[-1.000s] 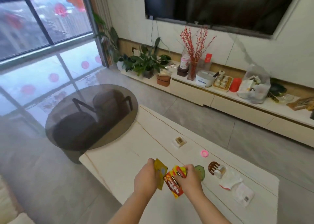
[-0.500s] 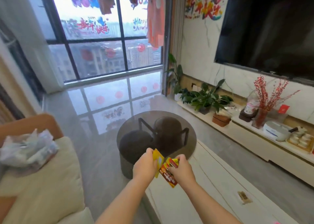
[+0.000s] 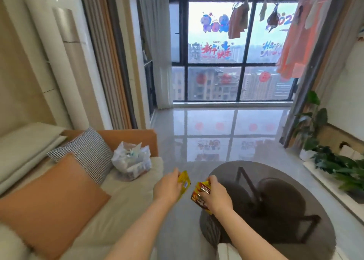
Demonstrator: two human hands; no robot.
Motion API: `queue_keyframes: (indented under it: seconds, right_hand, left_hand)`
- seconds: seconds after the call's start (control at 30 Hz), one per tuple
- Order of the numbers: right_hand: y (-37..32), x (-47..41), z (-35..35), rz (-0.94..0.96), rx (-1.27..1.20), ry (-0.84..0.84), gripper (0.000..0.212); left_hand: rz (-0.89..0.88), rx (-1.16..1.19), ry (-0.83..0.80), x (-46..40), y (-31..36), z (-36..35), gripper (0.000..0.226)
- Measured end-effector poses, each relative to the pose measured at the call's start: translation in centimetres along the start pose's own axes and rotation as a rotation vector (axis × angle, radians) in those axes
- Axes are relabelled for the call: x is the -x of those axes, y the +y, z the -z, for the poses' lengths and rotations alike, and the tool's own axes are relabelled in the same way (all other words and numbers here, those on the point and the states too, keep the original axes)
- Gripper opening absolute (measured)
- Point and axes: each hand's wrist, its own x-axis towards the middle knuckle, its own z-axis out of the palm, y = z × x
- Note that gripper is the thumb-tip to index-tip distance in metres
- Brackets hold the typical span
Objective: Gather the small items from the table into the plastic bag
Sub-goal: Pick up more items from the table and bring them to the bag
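Fingers [image 3: 178, 174] of the left hand [image 3: 167, 186] pinch a yellow packet [image 3: 185, 180]; the right hand [image 3: 215, 193] grips a red-and-yellow packet [image 3: 200, 195]. Neither is bagged yet: the plastic bag [image 3: 131, 162] sits ahead on the sofa [image 3: 126, 196].

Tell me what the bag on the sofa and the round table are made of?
The bag looks like thin, crinkly plastic: whitish, and its contents show through. The round table seems to have a dark tinted glass top: smooth, and its legs show through it.

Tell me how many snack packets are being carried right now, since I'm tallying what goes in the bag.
2: a yellow packet in the left hand, a red-and-yellow packet in the right hand. More may be hidden behind the hands.
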Motion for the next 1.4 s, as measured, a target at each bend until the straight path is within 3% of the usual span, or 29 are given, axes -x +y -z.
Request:
queue_keyframes:
  seconds: [0.3, 0.63, 1.03, 1.4]
  right_hand:
    - [-3.0, -8.7, -3.3, 0.236, 0.041, -0.182, 0.033]
    - [-5.3, -17.3, -8.1, 0.276, 0.143, -0.351, 0.027]
    - [-11.3, -30.4, -13.4, 0.253, 0.151, -0.380, 0.020]
    - [-14.7, -44.5, -20.3, 0.245, 0.142, -0.483, 0.019]
  left_hand:
    - [0.217, -0.029, 0.068, -4.4, -4.3, -0.7, 0.015]
    - [0.369, 0.013, 0.032, -11.8, -9.8, -2.9, 0.017]
    - [0.332, 0.063, -0.057, -25.2, -16.6, -2.8, 0.022]
    - [0.532, 0.067, -0.089, -36.6, -22.7, -3.5, 0.025]
